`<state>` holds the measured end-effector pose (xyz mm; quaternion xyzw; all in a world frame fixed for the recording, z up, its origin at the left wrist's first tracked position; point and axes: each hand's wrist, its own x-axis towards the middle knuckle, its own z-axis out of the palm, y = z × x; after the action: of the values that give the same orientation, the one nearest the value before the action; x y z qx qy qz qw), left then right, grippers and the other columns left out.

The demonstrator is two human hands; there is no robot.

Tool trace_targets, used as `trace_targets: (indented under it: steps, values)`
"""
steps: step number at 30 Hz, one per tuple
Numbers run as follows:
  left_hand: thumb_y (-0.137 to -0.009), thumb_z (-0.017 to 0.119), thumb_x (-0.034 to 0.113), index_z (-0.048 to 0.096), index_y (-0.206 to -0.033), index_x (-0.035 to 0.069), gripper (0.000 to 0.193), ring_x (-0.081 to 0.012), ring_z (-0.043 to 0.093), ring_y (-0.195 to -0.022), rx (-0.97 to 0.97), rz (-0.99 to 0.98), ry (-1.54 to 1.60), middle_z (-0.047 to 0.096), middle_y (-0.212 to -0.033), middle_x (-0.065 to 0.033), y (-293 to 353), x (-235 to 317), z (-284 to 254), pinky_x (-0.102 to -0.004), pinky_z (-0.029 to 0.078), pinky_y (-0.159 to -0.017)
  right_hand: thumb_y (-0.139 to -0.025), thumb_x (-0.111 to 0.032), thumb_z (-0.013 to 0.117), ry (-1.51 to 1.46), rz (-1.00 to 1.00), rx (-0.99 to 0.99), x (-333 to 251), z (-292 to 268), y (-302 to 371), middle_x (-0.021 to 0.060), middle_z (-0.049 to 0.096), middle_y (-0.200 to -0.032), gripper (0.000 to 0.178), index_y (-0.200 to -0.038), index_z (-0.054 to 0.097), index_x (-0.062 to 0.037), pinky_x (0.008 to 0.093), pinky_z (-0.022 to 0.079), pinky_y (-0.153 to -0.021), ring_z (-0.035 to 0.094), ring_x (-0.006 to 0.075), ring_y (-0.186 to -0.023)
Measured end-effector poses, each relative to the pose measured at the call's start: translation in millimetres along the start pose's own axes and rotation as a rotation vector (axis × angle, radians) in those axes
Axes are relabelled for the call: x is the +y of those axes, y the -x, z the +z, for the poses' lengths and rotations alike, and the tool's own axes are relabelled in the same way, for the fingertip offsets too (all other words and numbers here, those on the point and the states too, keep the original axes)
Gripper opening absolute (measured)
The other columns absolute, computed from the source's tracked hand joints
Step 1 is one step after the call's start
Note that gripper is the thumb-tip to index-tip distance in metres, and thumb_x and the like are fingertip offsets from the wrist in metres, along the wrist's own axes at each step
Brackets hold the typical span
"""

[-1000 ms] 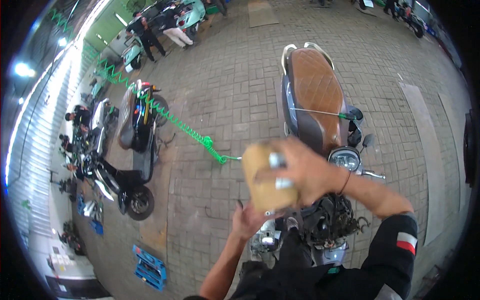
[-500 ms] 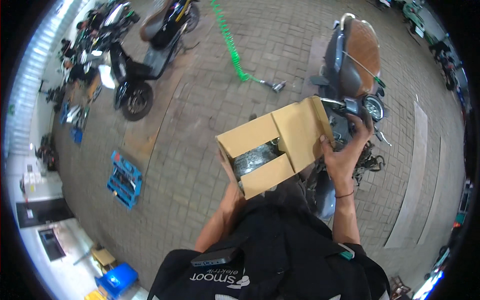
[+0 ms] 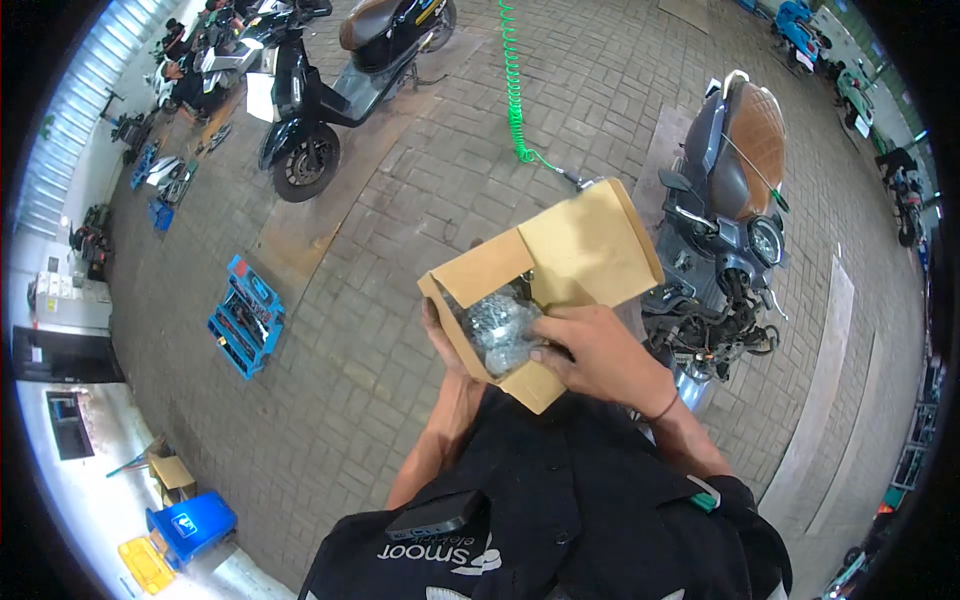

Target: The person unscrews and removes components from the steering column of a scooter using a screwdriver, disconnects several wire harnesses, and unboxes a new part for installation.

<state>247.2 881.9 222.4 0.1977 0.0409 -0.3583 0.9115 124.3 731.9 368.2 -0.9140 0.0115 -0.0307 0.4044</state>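
A brown cardboard box (image 3: pixel 480 268) with its flaps folded out is held up in front of my chest. My left hand (image 3: pixel 446 345) grips it from the left side, with most of the fingers hidden underneath. Inside lies a bundle of clear bubble wrap (image 3: pixel 500 325); what it encloses cannot be made out. Over the box's near right edge reaches my right hand (image 3: pixel 605 360), its thumb and fingers closed on the wrap's right side. The large lid flap stands open at the far right.
A partly dismantled scooter (image 3: pixel 715 250) stands close on my right. Another scooter (image 3: pixel 310 130) is at the far left. On the paved floor to my left sits an open blue toolbox (image 3: pixel 245 318). A green coiled hose (image 3: pixel 515 100) hangs ahead, and a blue bin (image 3: pixel 195 528) stands lower left.
My right hand has left the lid flap and moved left and nearer, onto the bubble wrap. The lid has swung further open. My left hand still holds the box.
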Motion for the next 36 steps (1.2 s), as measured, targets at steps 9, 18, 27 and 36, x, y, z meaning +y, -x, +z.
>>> trace_targets:
  steps: [9, 18, 27, 36]
  values:
    - [-0.093, 0.046, 0.078, 0.052, -0.144, 0.008, 0.087, -0.0314, 0.064, -0.118, -0.063, -0.126, -0.033, 0.061, -0.137, -0.0153, 1.9, -0.7, -0.7, -0.0471, 0.056, -0.101, -0.080, -0.004, 0.076, -0.135, 0.120, 0.073, 1.9, 23.4, -14.4, 0.0223, 0.048, -0.146, 0.055, -0.129, 0.051, 0.0006, 0.0444, 0.041, -0.114, 0.046, 0.0424, -0.138]
    - [-0.089, 0.042, 0.083, 0.032, -0.159, 0.014, 0.099, -0.0365, 0.051, -0.137, -0.215, -0.325, -0.200, 0.045, -0.154, -0.0162, -1.2, -23.8, 24.5, -0.0532, 0.046, -0.112, -0.081, -0.024, 0.081, 0.050, -0.030, 0.056, 23.6, -22.5, -19.0, 0.0231, 0.025, -0.166, 0.090, -0.155, 0.035, -0.0019, 0.0463, 0.028, -0.125, 0.023, 0.0408, -0.154]
    - [-0.090, 0.048, 0.076, 0.049, -0.146, 0.008, 0.088, -0.0329, 0.060, -0.125, -0.083, -0.107, -0.268, 0.057, -0.142, -0.0159, -25.6, -41.2, 10.4, -0.0483, 0.053, -0.105, -0.078, -0.022, 0.082, 0.019, 0.400, 0.169, 9.8, 6.6, -10.5, 0.0303, 0.060, -0.125, 0.071, -0.137, 0.048, 0.0000, 0.0520, 0.052, -0.093, 0.062, 0.0478, -0.112]
    - [-0.093, 0.038, 0.074, 0.043, -0.152, 0.014, 0.084, -0.0333, 0.057, -0.131, -0.049, -0.090, -0.422, 0.051, -0.148, -0.0143, -21.1, -52.1, 24.3, -0.0492, 0.054, -0.106, -0.068, -0.019, 0.083, 0.035, 0.455, 0.047, 49.1, 2.4, -18.8, 0.0267, 0.071, -0.097, 0.076, -0.132, 0.048, 0.0011, 0.0505, 0.056, -0.082, 0.069, 0.0486, -0.091]
